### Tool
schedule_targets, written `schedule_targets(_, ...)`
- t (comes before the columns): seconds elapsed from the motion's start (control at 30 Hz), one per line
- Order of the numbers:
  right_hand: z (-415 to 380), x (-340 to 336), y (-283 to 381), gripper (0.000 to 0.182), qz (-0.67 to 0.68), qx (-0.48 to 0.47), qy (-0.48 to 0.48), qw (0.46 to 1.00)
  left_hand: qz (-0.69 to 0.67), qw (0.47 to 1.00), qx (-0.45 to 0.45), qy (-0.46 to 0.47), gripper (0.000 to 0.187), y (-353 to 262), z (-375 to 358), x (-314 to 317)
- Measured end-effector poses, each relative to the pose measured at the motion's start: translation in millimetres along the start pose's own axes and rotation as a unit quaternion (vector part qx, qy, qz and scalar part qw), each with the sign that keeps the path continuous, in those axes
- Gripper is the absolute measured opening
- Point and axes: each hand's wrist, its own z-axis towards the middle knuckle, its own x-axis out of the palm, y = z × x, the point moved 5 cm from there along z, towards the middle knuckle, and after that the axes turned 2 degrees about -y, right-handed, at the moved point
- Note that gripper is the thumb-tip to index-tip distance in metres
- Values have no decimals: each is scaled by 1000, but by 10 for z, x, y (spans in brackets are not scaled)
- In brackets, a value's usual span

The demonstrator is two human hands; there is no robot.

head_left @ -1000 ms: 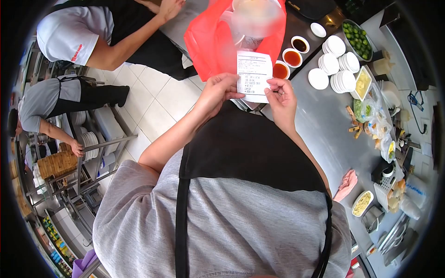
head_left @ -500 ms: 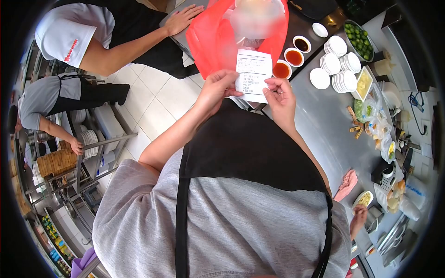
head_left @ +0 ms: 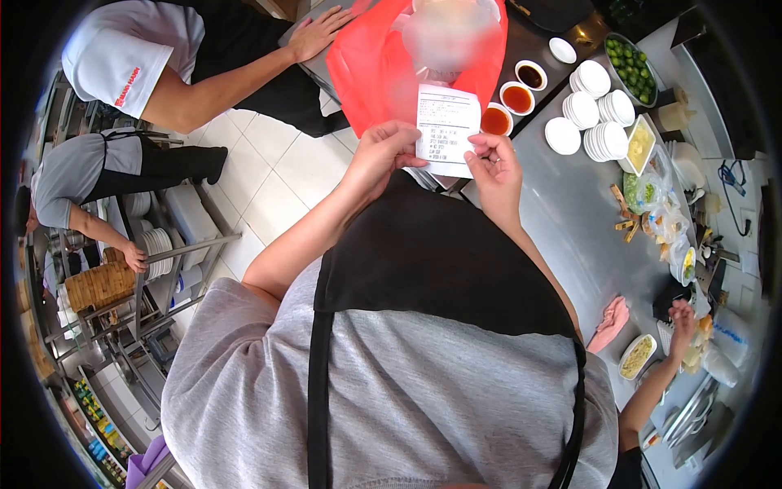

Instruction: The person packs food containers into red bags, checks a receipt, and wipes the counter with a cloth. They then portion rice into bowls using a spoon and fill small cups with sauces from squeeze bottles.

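A printed paper receipt (head_left: 447,130) is held upright between my two hands. My left hand (head_left: 384,155) pinches its left edge, and the fingers of my right hand (head_left: 495,163) grip the lower right edge. Just beyond the receipt is an open red plastic bag (head_left: 371,73) with a whitish, blurred container (head_left: 452,37) in it. Right of the bag are small white bowls of sauce, two orange-red (head_left: 516,99) and one dark (head_left: 531,77).
Stacked white bowls (head_left: 604,143), green limes (head_left: 627,69) and a pink cloth (head_left: 611,322) are on the steel counter (head_left: 562,236). A co-worker's hand (head_left: 322,33) rests near the bag. Another person (head_left: 90,175) stands at a rack, left. A third person's arm (head_left: 664,379) reaches in, lower right.
The arm at the lower right has moved up and away from the dish of pale food, toward the containers beyond it. The receipt has shifted very slightly in my hands.
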Motion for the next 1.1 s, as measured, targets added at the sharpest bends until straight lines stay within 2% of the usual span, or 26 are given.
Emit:
schedule_targets(0.27,5,-2,6,22,7,13,3,1000,-22,1000,-18,4,13,-22,-11,29)
schedule_targets(0.47,9,-11,-19,23,12,14,4,1000,13,1000,-6,5,11,-3,-4,20)
schedule_targets(0.57,-4,5,9,24,8,14,0,1000,17,1000,-10,11,13,11,0,-7)
schedule_targets(0.67,10,-24,40,22,0,4,-5,1000,37,999,13,15,23,-68,17,-17)
schedule_targets(0.73,10,-40,6,22,20,31,9,999,95,995,27,-33,29,-261,-54,-71)
schedule_targets(0.77,46,-82,9,17,-2,18,-1,1000,113,992,55,-32,37,-324,-42,-188)
schedule_targets(0.8,138,-133,17,17,-2,7,-3,1000,98,990,78,-66,31,-412,-46,-307)
schedule_targets(0.87,352,-340,65,12,-77,-35,-70,994,63,970,193,-133,25,-530,13,-762)
schedule_targets(0.93,699,-510,94,11,-119,-101,-118,981,45,943,240,-225,23,-613,74,-1108)
schedule_targets(0.97,897,-552,103,12,-147,-112,-131,974,70,947,205,-239,26,-581,131,-1172)
schedule_targets(1.0,1112,-583,108,14,-175,-122,-144,966,111,957,138,-231,37,-498,208,-1157)
schedule_targets(1.07,1592,-612,-18,21,-324,-141,-141,925,119,975,41,-183,54,-261,353,-988)
schedule_targets(1.1,1803,-568,-119,29,-331,-94,-131,930,98,982,10,-159,58,-167,370,-858)
